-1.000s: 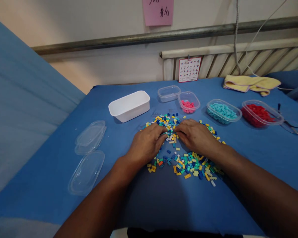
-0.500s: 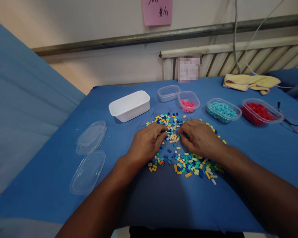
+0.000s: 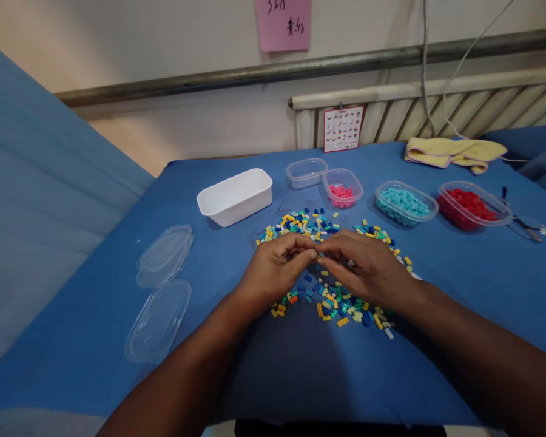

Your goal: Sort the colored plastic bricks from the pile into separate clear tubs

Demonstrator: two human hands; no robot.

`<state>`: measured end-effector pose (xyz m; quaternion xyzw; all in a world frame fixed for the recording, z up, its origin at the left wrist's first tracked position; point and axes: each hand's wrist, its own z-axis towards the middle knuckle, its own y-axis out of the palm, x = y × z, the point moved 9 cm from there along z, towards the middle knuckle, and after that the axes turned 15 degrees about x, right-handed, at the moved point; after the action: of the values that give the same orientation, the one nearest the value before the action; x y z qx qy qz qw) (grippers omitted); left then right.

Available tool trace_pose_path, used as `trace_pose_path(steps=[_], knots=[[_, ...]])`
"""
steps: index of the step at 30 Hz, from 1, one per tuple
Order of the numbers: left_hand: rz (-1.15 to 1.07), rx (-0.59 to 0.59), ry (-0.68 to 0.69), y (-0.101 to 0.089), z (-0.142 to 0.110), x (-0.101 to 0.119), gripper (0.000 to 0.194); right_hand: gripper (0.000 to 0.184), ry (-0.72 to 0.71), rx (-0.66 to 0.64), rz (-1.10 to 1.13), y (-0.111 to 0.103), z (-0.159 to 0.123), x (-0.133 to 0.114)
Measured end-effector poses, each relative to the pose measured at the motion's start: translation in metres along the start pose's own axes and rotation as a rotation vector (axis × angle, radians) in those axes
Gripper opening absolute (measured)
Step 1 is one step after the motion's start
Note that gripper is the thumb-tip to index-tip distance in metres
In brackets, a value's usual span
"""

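Observation:
Small toy building bricks (image 3: 343,301) in yellow, blue, green and white lie in a loose, scattered pile on the blue cloth. Above the middle of this pile my two hands meet at the fingertips. My left hand (image 3: 277,265) is closed, its thumb pressed towards the forefinger. From the other side my right hand (image 3: 370,265) is curled, thumb and forefinger close together at the left fingertips. Something very small shows between the fingertips, too hidden to name. Both palms and the bricks beneath them are partly out of sight.
Behind the pile stand a white bin (image 3: 236,197), a clear tub (image 3: 307,174), and tubs of pink bricks (image 3: 341,193), turquoise bricks (image 3: 404,203) and red bricks (image 3: 471,205). Clear lids (image 3: 159,320) lie left. A yellow cloth (image 3: 452,152) and glasses (image 3: 528,227) are at right.
My hands, apart over the bricks before, have come together so their fingertips meet. They are lifted a little off the pile. The view has shifted slightly.

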<state>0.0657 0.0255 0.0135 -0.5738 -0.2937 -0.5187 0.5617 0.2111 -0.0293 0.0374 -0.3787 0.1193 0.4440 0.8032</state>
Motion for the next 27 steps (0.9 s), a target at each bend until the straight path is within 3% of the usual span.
trace_pose_path(steps=[5, 11, 14, 17, 19, 21, 24, 27], knots=[[-0.080, 0.012, -0.057, 0.001, 0.001, -0.001, 0.020, 0.012, 0.005, 0.037, 0.028, -0.002, 0.003, -0.004], [-0.166, -0.060, -0.142, 0.009, 0.000, -0.004, 0.028, 0.020, 0.002, 0.107, 0.021, -0.007, 0.006, -0.006], [-0.188, -0.043, -0.171, 0.007, -0.001, -0.005, 0.031, 0.021, 0.014, 0.133, -0.036, -0.021, 0.011, -0.001], [-0.137, 0.090, -0.138, -0.012, 0.006, -0.005, 0.034, 0.019, 0.090, 0.274, -0.193, -0.065, 0.019, 0.026], [-0.044, 0.234, -0.077, -0.034, 0.013, -0.003, 0.033, 0.018, 0.170, 0.429, -0.382, -0.104, 0.018, 0.053], [0.080, 0.356, -0.009, -0.055, 0.018, 0.000, 0.030, 0.021, 0.229, 0.480, -0.541, -0.132, 0.013, 0.082], [0.275, 0.413, 0.128, -0.070, 0.023, 0.006, 0.025, 0.026, 0.271, 0.427, -0.679, -0.146, 0.005, 0.117], [0.465, 0.333, 0.287, -0.063, 0.024, 0.010, 0.024, 0.030, 0.276, 0.375, -0.745, -0.145, -0.001, 0.131]])
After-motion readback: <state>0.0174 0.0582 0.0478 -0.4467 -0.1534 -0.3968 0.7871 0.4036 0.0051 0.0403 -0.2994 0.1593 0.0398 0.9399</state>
